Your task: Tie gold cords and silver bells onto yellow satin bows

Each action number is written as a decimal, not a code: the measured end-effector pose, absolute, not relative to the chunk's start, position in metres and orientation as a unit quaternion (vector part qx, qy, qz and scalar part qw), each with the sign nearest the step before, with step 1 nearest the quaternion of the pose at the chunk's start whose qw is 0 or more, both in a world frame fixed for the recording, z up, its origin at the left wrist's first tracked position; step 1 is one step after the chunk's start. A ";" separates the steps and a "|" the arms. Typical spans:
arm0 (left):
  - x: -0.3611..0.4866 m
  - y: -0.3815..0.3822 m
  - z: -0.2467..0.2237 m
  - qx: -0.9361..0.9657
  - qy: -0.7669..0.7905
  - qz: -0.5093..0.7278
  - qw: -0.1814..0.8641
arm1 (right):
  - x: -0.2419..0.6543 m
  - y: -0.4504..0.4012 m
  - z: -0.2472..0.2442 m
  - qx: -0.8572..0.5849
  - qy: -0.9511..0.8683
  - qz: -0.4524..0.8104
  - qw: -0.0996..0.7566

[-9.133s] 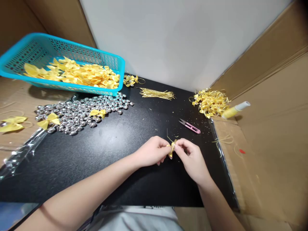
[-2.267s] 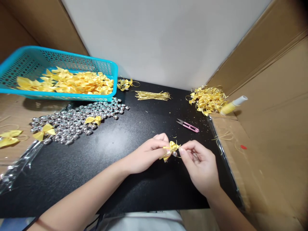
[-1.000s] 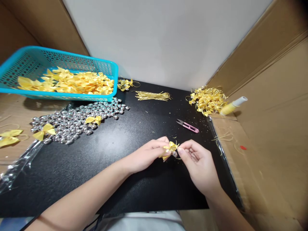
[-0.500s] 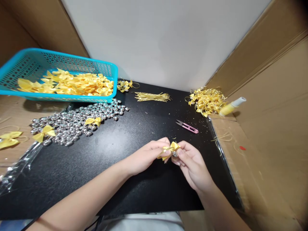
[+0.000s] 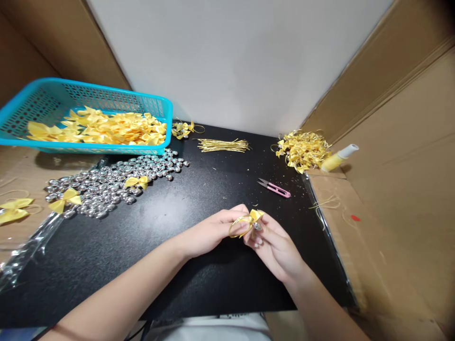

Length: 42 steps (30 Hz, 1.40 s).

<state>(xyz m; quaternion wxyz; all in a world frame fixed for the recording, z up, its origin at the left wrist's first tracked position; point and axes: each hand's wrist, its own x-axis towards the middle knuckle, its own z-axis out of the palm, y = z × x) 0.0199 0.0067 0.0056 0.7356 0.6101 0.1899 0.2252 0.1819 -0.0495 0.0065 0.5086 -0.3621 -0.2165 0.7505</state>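
Note:
A yellow ribbon bow point(image 5: 255, 217) with a gold cord loop and a silver bell-like bead point(image 5: 257, 227) is pinched between my two hands above the black table. My left hand point(image 5: 229, 222) is closed on the bow's left side, where the gold loop stands out over the fingers. From the right, my right hand point(image 5: 275, 241) grips the bow by its edge near the bead. Fingers partly hide the bow's lower part. Pink thread snips point(image 5: 274, 187) lie just beyond my right hand.
A blue basket point(image 5: 85, 148) of yellow bows stands at the back left, with silver beads point(image 5: 103, 182) spread before it. Gold cord lengths point(image 5: 223, 145) lie at the back. Finished-looking bows point(image 5: 302, 149) are heaped at right beside a yellow thread spool point(image 5: 337, 158).
The bow has turned a little in my fingers, so the gold loop and the silver bead show more fully. My right hand has shifted slightly left, closer to my left hand.

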 end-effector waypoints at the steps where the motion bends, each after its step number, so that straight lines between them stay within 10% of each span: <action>1: 0.020 0.006 0.006 0.612 0.189 0.225 0.734 | 0.182 -0.049 0.007 -0.367 -0.227 0.744 0.510; 42: 0.017 0.007 0.016 0.635 0.235 0.213 0.705 | 0.204 -0.055 0.031 -0.587 -0.595 0.339 0.432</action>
